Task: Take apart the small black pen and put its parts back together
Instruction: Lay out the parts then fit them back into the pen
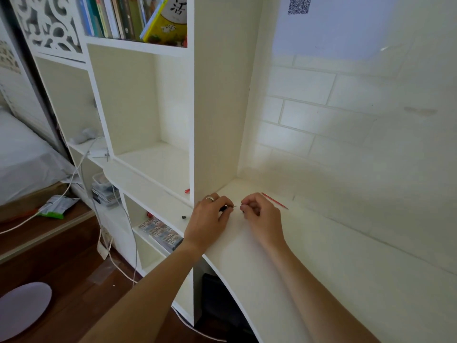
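Both hands meet low over the white desk [321, 256] near its back left corner. My left hand [210, 216], with a ring on one finger, pinches the small black pen body [225, 207], whose thin metal tip pokes out to the right. A finger's width away, my right hand [257, 211] is closed on a tiny dark pen part; my fingers hide most of it. A small black cap-like part [184, 217] lies on the desk left of my left hand.
A thin red refill [274, 201] lies on the desk behind my right hand. A red object [187, 191] peeks from the shelf cubby to the left. White shelving stands at the left, with cables and packets below. The wall bounds the desk behind.
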### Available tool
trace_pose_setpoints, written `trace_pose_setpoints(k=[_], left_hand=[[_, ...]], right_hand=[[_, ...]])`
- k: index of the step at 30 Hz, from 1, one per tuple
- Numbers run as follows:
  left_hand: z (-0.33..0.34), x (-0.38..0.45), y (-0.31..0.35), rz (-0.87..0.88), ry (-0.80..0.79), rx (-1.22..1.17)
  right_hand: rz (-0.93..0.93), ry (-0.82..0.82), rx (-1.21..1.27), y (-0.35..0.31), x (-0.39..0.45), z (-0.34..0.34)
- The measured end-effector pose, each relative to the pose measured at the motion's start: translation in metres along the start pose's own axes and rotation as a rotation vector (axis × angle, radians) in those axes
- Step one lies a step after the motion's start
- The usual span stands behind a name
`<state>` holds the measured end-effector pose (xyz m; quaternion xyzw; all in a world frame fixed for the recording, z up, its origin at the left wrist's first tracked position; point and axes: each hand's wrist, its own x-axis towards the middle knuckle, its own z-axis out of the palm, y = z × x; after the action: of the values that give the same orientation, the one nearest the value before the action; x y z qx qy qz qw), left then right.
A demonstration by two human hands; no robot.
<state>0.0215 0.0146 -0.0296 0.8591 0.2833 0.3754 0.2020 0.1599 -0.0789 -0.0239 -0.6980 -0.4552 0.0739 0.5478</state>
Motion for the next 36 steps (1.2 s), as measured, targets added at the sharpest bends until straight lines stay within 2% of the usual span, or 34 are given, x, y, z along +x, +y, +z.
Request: trace_pose_setpoints(k=[16,32,36], left_hand=[[-0.0002,0.0009,0.0003,0.030,-0.033,-0.028],[-0.0017,0.0005,0.0016,-0.005,-0.093,-0.083],[-0.0016,0.0003,0.0021,-0.064,-0.090,-0.154]], right_hand=[[-0.066,-0.086,-0.014,-0.0016,-0.0042,0.0025],[-0.086,-0.096,-0.020,0.0021,-0.0037,0.0040],[-0.070,-0.094,-0.017,0.0023,-0.0035,0.0038]])
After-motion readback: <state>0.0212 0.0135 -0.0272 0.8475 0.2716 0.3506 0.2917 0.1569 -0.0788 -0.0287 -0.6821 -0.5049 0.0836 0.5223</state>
